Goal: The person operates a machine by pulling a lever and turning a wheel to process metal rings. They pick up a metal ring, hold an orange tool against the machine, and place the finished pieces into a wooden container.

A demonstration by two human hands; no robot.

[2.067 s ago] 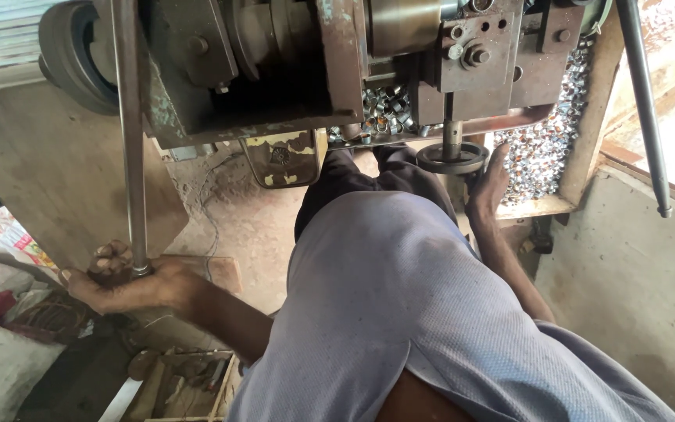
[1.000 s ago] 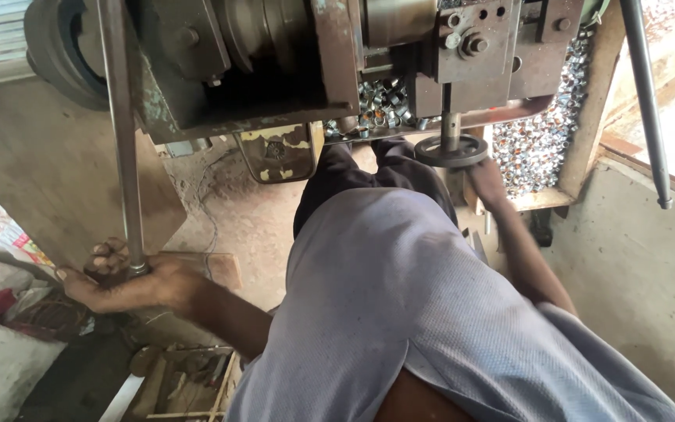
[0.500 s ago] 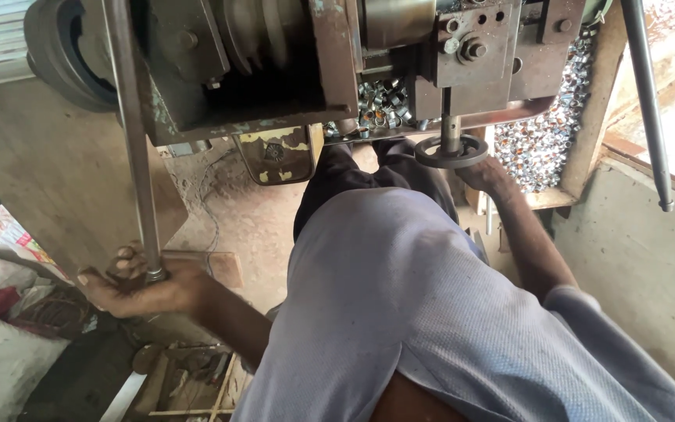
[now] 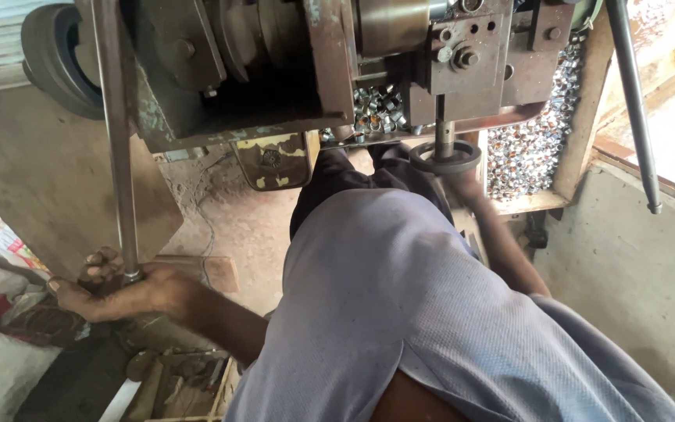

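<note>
Steel lever: a long grey steel rod (image 4: 116, 141) runs nearly straight up and down at the left, from the top of the rusty grey metal press machine (image 4: 314, 70) down to the left hand, so its long axis is vertical.
Left hand: the left hand (image 4: 111, 285) is curled around the bottom end of that rod, fingers wrapped on the far side, arm stretched out to the person's left. It's already on the rod, nothing to reach for on that side.
Right hand: the right hand (image 4: 470, 186) is up under the machine's head, right below the dark metal ring (image 4: 445, 156) that sits around the vertical steel spindle (image 4: 441, 125). It looks like it's touching or just under the ring, but honestly I can't tell if the fingers are spread or pinching, the knee in grey-lilac cloth (image 4: 400, 258) blocks most of it.
Which is nearer: the ring lies just above the right hand, well apart from the left.
Containers: a wooden-edged bin (image 4: 580, 117) behind the spindle is heaped with small shiny metal rings (image 4: 525, 156); more of them sit in the machine's opening (image 4: 376, 105).
Down low: a wooden crate (image 4: 224, 387) by the left arm holds dark rusty bits, can't make them out.
</note>
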